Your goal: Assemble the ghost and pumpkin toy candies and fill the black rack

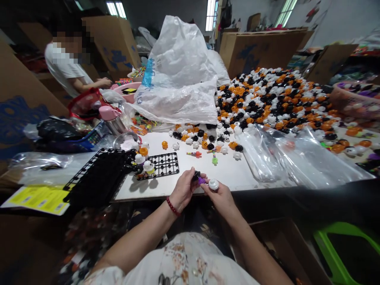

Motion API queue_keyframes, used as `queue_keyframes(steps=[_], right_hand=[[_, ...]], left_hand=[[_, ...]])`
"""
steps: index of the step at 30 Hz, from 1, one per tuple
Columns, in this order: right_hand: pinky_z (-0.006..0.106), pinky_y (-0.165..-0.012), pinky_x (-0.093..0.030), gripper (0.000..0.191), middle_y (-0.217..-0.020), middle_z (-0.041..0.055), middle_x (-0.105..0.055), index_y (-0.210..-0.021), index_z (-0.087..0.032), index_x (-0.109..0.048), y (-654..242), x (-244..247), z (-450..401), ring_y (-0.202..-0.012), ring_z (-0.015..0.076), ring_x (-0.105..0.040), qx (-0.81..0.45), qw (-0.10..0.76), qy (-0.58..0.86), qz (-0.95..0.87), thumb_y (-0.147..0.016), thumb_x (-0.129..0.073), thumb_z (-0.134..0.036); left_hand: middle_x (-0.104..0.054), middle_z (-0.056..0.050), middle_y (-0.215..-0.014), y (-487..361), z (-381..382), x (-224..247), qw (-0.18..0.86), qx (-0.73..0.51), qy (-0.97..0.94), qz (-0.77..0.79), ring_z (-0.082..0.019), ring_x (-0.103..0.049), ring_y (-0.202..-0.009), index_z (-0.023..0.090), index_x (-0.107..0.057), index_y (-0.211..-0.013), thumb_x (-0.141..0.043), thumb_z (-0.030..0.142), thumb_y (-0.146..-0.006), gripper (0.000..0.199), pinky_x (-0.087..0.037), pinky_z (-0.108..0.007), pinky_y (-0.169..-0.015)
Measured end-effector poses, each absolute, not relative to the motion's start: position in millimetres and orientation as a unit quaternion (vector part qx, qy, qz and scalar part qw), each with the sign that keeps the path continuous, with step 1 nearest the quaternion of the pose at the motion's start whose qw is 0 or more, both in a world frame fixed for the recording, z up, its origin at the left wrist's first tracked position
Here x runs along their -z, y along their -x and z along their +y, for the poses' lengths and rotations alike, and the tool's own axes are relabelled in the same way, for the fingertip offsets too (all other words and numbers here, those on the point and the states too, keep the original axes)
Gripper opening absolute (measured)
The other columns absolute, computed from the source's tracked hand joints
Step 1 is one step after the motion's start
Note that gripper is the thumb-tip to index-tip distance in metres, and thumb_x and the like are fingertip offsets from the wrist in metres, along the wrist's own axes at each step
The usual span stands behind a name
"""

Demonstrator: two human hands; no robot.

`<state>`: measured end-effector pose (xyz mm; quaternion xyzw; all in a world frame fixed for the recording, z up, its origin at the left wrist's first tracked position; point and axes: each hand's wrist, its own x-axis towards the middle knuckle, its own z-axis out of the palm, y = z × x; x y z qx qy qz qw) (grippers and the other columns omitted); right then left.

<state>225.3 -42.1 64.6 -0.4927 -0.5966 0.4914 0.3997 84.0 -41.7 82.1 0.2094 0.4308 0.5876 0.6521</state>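
Observation:
Just over the table's front edge, my left hand [181, 190] is closed around a small black plastic piece [196, 175] with a purple part [201, 181] at its end. Close beside it, my right hand [222, 200] pinches a round white plastic piece [213, 184]. Its fingertips come up to the purple part; whether they grip that too, I cannot tell. Ahead of my hands lie small figures with bright green [214, 161] and red [198, 154] ends. To the left, several white-headed figures [148, 166] stand by a black grid tray [165, 163].
A large pile of orange, black and white plastic heads [276, 99] covers the back right. Clear plastic bags [267, 158] lie at right. Stacked black grids [95, 174], a steel flask with a pink lid [114, 120] and a white sack [181, 71] stand around. Another person [67, 67] works at far left.

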Motion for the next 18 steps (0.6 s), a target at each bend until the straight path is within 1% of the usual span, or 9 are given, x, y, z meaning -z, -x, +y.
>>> queue_keyframes(steps=[3,7,9,13,18], right_hand=[[0.031,-0.074,-0.050,0.043,-0.091,0.0061,-0.074,-0.106,-0.018,-0.073,-226,-72,-44,-0.080,0.0211,-0.066,-0.488,0.391,0.504,-0.596,-0.077,-0.070,-0.049],[0.031,-0.070,-0.050,0.044,-0.084,0.0059,-0.074,-0.103,-0.016,-0.074,-228,-79,-47,-0.074,0.0212,-0.065,-0.474,0.370,0.520,-0.606,-0.076,-0.071,-0.050],[0.030,-0.069,-0.050,0.041,-0.085,0.0058,-0.074,-0.101,-0.017,-0.074,-230,-80,-48,-0.075,0.0210,-0.065,-0.458,0.370,0.518,-0.621,-0.077,-0.070,-0.050],[0.029,-0.069,-0.049,0.035,-0.083,0.0047,-0.073,-0.095,-0.018,-0.074,-231,-77,-49,-0.072,0.0196,-0.064,-0.427,0.375,0.516,-0.641,-0.079,-0.069,-0.049],[0.027,-0.064,-0.046,0.032,-0.073,0.0019,-0.069,-0.086,-0.018,-0.072,-229,-71,-49,-0.065,0.0170,-0.060,-0.443,0.381,0.503,-0.637,-0.080,-0.068,-0.050]], left_hand=[[-0.069,-0.007,-0.084,-84,-44,-79,0.587,-0.595,-0.297,0.461,-0.018,-0.067,-0.078,0.017,-0.055,-0.093,-0.060,0.051,-0.087,0.034,-0.052,-0.031,-0.076],[-0.061,-0.002,-0.082,-81,-46,-75,0.457,-0.558,-0.416,0.554,-0.015,-0.058,-0.077,0.021,-0.056,-0.090,-0.051,0.049,-0.092,0.029,-0.046,-0.027,-0.073],[-0.057,0.000,-0.081,-80,-47,-74,0.416,-0.538,-0.449,0.579,-0.014,-0.053,-0.075,0.022,-0.054,-0.088,-0.048,0.047,-0.094,0.027,-0.043,-0.026,-0.071],[-0.050,0.002,-0.076,-81,-50,-72,0.404,-0.518,-0.472,0.588,-0.014,-0.048,-0.069,0.023,-0.049,-0.083,-0.039,0.046,-0.098,0.029,-0.040,-0.027,-0.067],[-0.046,0.002,-0.073,-88,-51,-67,0.397,-0.505,-0.451,0.620,-0.016,-0.046,-0.069,0.024,-0.045,-0.078,-0.037,0.047,-0.099,0.032,-0.039,-0.029,-0.071]])
